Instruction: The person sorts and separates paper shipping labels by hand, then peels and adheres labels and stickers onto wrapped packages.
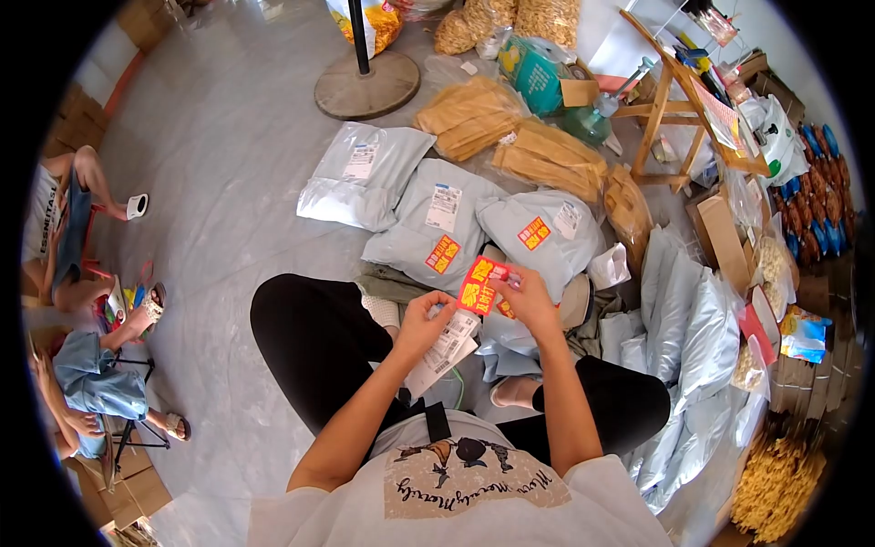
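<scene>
Between my two hands is a red sticker with yellow characters [476, 284]. My right hand [530, 296] pinches its right side. My left hand [424, 324] has its fingers closed at the sticker's lower left, by a strip of printed white shipping labels [447, 349] that hangs below. Whether the left fingers grip the labels, the sticker or both I cannot tell. Just beyond my hands lie grey mailer bags: one bag [410, 232] and another bag [515, 251] each carry a white label and a red sticker. A third bag [333, 196] has only a white label showing.
Stacks of brown packaging [469, 118] lie behind the bags. More grey mailers [697, 337] are piled at my right, near a wooden folding frame [665, 100]. A pole's round base [367, 87] stands ahead. Two seated people [100, 374] are at the left.
</scene>
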`<action>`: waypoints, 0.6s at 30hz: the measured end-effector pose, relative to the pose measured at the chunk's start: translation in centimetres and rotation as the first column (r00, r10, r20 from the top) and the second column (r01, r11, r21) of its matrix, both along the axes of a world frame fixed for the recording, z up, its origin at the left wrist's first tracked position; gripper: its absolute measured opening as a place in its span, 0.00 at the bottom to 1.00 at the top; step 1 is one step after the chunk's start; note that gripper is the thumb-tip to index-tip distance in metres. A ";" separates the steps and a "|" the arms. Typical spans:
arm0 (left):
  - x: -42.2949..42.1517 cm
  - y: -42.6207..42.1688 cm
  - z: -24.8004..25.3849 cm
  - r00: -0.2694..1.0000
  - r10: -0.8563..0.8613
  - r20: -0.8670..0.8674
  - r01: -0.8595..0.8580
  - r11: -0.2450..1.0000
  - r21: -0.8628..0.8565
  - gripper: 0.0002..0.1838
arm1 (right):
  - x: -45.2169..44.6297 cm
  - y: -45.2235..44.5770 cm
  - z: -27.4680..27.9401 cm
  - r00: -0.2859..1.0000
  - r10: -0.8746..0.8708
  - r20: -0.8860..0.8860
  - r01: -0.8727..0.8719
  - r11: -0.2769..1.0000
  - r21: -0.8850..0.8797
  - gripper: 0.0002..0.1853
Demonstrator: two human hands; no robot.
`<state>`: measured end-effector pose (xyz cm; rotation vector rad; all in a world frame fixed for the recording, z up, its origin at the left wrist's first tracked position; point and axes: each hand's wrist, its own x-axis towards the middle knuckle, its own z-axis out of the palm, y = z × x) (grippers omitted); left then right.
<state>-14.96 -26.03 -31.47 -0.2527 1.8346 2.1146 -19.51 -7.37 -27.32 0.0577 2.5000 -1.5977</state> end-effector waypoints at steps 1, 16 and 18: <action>-0.1 0.0 0.0 1.000 0.021 -0.005 -0.021 1.000 0.001 0.06 | 0.2 -0.7 1.0 1.000 0.004 -0.001 -0.004 1.000 0.002 0.10; -0.6 0.7 -1.5 0.900 0.123 -0.418 -0.275 0.905 -0.326 0.03 | 2.9 -6.2 0.3 0.922 0.245 -0.299 -0.082 0.880 0.468 0.06; -0.7 0.7 -1.0 0.896 0.127 -0.426 -0.283 0.902 -0.326 0.03 | 2.8 -6.6 0.0 0.906 0.245 -0.344 -0.057 0.879 0.474 0.07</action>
